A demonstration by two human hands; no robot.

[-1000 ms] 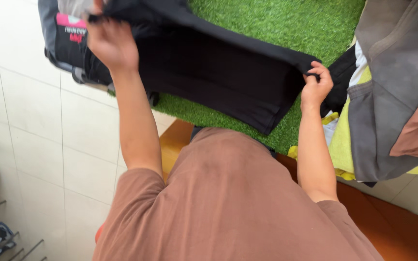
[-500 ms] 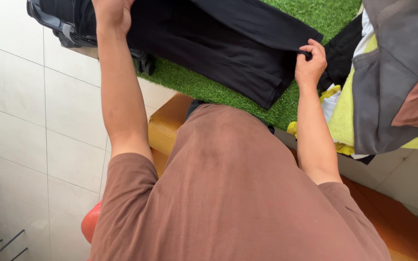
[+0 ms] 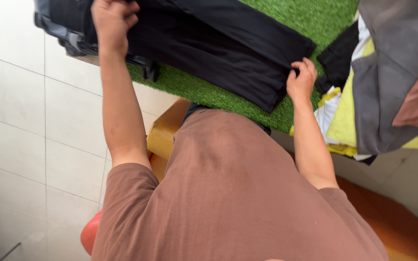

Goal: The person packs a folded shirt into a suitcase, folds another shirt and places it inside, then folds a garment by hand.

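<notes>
White floor tiles (image 3: pixel 20 121) fill the left of the view, and a sheet of green artificial turf (image 3: pixel 310 12) covers the surface where the work goes on. On that turf lies a black folded garment (image 3: pixel 218 46), spread flat and running from the upper left down to the right, its lower edge near the turf's front border. The left hand (image 3: pixel 112 19) is closed into a fist on the garment's upper left end, fingers curled over the cloth. The right hand (image 3: pixel 302 79) pinches the garment's right corner, thumb and fingertips pressed together on the fabric just above the turf. Beyond the garment's left end sits a dark bag with grey trim (image 3: pixel 61 24), partly under the cloth. To the right of the garment a pile of clothes (image 3: pixel 388 82) hangs and lies in grey, brown, yellow-green, white and black, touching the turf's right side. Below the garment, toward the person, a yellow-brown cushioned edge (image 3: pixel 163 135) shows beside the brown T-shirt (image 3: pixel 233 203) that fills the foreground.
</notes>
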